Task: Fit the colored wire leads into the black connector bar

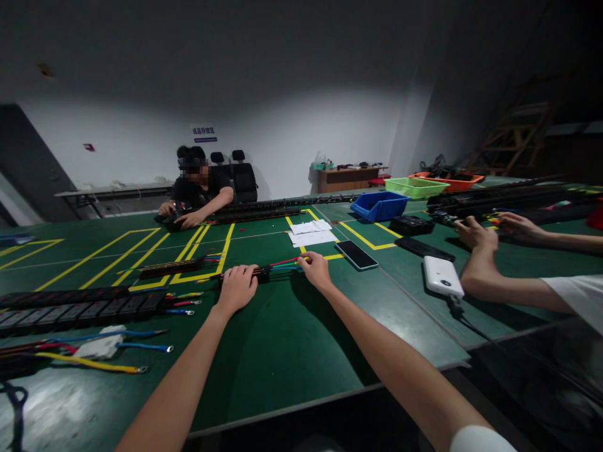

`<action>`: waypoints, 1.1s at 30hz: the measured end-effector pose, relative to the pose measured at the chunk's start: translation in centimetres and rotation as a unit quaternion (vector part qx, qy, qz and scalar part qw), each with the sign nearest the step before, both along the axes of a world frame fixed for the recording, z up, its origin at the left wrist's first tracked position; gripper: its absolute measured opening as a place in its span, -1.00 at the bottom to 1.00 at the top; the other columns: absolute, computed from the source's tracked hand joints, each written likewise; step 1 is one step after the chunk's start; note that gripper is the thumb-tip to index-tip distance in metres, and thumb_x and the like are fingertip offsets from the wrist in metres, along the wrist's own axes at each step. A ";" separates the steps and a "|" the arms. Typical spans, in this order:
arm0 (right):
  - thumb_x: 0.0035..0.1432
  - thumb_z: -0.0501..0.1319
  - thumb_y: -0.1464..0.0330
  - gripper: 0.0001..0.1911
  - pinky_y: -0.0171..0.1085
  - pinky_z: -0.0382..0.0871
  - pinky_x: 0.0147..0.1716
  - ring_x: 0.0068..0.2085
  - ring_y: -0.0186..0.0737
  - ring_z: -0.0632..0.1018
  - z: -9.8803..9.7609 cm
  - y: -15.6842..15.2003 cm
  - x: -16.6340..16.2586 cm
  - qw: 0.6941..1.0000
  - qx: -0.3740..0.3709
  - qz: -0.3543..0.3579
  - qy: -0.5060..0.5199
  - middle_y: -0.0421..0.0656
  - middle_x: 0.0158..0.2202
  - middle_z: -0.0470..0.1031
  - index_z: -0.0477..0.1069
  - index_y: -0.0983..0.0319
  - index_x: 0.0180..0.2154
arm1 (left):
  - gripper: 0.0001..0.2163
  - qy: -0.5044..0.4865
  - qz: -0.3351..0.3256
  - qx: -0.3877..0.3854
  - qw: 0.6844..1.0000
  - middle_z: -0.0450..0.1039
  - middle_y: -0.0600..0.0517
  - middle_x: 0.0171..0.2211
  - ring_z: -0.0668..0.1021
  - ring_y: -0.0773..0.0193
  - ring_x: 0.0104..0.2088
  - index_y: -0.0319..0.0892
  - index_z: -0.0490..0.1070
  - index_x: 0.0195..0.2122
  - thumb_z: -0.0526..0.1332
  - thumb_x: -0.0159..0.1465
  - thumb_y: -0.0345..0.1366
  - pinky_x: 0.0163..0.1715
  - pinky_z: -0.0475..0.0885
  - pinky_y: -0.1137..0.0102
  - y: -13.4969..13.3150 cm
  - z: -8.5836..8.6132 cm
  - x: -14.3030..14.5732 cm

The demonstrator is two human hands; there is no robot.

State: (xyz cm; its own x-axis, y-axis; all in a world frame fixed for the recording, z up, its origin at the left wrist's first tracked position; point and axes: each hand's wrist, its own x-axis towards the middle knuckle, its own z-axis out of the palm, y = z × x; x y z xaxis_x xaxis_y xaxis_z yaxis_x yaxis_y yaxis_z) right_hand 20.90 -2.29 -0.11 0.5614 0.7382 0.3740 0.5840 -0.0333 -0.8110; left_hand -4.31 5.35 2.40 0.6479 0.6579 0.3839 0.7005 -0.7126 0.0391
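Note:
My left hand (237, 287) is curled over the end of a long black strip (262, 272) lying on the green table (282, 351). My right hand (315, 270) pinches the coloured wires (285, 264) (red, blue, yellow) that come out of the strip's right end. Both arms reach far forward from the near edge.
More black strips with coloured leads (80, 307) lie at the left. A phone (356, 254), white papers (311, 232) and a white power bank (441, 276) lie to the right. Blue (379, 204), green (414, 186) and orange bins stand behind. One person sits opposite (195, 188); another person's arms (494, 251) work at right.

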 end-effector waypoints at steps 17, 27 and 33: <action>0.21 0.21 0.25 -0.69 -0.29 0.41 -0.33 -0.32 -0.16 0.60 0.0 0.0 -0.1 1.000 0.008 0.004 0.004 -0.07 -0.33 0.63 0.62 0.29 -0.15 | -0.61 0.001 -0.001 0.003 1.000 0.54 -0.15 0.04 0.52 -0.01 0.07 -0.15 0.43 0.16 -0.02 0.42 -0.18 0.18 0.31 -0.01 -0.2 0.2 0.1; 0.21 0.22 0.26 -0.73 -0.27 0.42 -0.33 -0.34 -0.17 0.58 0.1 -0.3 -0.2 1.000 0.026 0.008 0.014 -0.09 -0.36 0.62 0.60 0.28 -0.19 | -0.60 0.002 0.000 0.002 1.000 0.53 -0.16 0.04 0.52 -0.01 0.07 -0.15 0.43 0.16 -0.02 0.43 -0.17 0.17 0.31 0.00 -0.1 0.2 0.1; 0.18 0.28 0.28 -0.79 -0.25 0.44 -0.27 -0.30 -0.15 0.60 0.5 -0.2 -0.3 0.997 0.073 0.016 0.023 -0.07 -0.32 0.63 0.58 0.28 -0.24 | -0.60 0.001 -0.002 0.001 1.000 0.53 -0.15 0.05 0.51 0.00 0.07 -0.16 0.42 0.17 -0.03 0.43 -0.18 0.16 0.32 0.02 0.0 0.0 0.0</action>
State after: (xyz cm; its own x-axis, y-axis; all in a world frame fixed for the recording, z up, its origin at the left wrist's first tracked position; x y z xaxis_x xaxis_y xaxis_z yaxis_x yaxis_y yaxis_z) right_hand 20.57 -2.46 0.40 0.5570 0.6957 0.4536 0.5456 0.1052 -0.8314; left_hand -4.29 5.34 2.44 0.6518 0.6540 0.3841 0.6974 -0.7158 0.0354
